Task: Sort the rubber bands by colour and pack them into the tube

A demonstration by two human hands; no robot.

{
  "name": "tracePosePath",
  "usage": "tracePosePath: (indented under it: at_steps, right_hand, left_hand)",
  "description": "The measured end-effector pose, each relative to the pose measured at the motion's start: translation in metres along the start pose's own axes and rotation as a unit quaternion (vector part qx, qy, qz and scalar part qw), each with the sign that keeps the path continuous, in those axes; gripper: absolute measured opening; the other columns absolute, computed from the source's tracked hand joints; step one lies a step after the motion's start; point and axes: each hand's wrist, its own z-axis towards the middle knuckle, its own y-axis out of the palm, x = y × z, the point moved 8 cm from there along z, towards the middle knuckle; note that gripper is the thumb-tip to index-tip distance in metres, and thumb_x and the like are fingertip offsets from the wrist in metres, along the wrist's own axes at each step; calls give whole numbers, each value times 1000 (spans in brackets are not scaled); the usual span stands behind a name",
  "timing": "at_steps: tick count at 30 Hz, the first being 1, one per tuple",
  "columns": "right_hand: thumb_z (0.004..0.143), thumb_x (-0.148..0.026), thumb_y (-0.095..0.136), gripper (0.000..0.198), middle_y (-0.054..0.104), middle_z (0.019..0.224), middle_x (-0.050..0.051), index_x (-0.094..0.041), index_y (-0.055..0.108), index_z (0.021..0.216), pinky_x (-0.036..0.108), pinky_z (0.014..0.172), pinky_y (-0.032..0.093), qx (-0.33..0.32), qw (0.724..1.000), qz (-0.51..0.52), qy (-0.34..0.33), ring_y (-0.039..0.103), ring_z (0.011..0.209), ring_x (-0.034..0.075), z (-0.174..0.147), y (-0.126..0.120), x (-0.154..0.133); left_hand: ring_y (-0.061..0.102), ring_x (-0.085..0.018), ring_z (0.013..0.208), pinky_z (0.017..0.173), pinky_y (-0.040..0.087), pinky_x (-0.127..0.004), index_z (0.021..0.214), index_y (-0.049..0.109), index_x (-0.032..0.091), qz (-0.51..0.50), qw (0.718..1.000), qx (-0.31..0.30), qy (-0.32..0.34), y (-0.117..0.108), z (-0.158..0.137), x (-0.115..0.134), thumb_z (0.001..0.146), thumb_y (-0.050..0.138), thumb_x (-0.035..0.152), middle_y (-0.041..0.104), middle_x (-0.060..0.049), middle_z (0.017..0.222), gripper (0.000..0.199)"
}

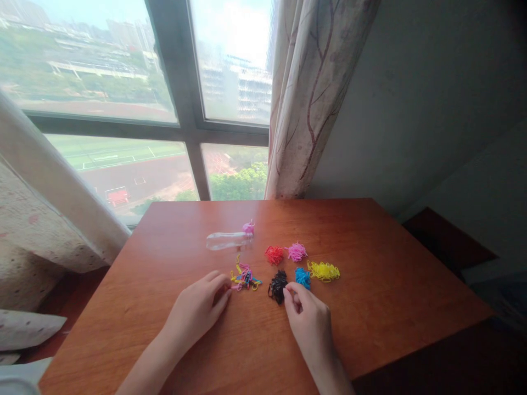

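Note:
A small pile of mixed-colour rubber bands (247, 278) lies on the wooden table. At its left edge is my left hand (201, 302), its fingers curved and the thumb drawn towards the fingertips beside a pink band. Whether a band is between them is hard to see. My right hand (308, 312) is pinched closed at the right edge of a black rubber band pile (278, 286). Anything in that pinch is too small to make out. Just above it sits a blue rubber band pile (302, 278).
Red (274, 254), pink (296, 252) and yellow rubber band piles (325, 271) lie farther back on the table (370, 307). Behind the mixed pile lies a clear plastic bag or tube (226, 240) with pink bands at one end. A window and curtains (308, 99) stand beyond the table.

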Motion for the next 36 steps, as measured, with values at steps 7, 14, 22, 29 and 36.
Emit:
tracePosePath:
  at_steps: [7,14,22,29,36]
  right_hand:
    - [100,-34,44,31,71,72,5,-19,67,86,23,59,46,-3,1000,9,-13,66,59,15,-13,-1,-4]
    - [101,-33,41,34,67,66,3,-20,65,81,23,56,42,-22,1000,-5,-14,62,54,14,-24,5,-2]
    - [99,-30,43,29,66,65,2,-20,64,82,24,56,40,-29,999,-9,-15,61,54,14,-22,3,-4]
    - [98,-22,43,27,64,63,0,-22,62,78,23,57,36,-68,997,5,-49,61,55,12,-21,17,-28]
    - [95,-17,44,24,64,66,-1,-22,59,77,24,59,32,-131,989,22,-61,60,60,14,-19,43,-53]
  left_hand:
    - [62,-17,80,69,41,-26,92,62,25,1,1000,4,0,1,-1,0,95,42,27,63,-1,92,20]
    - [62,-17,78,67,40,-24,91,62,26,-1,1000,10,5,1,-1,0,94,43,27,64,0,91,19]
    - [62,-17,78,67,40,-24,91,62,26,-10,1000,14,5,-2,-2,1,94,44,27,64,0,91,18]
    - [62,-17,80,69,41,-26,92,63,26,-12,1000,12,-1,-1,-1,1,93,44,27,65,-1,94,19]
    - [63,-18,81,69,42,-26,90,61,24,22,1000,4,-2,3,1,1,95,41,28,63,-2,91,21]
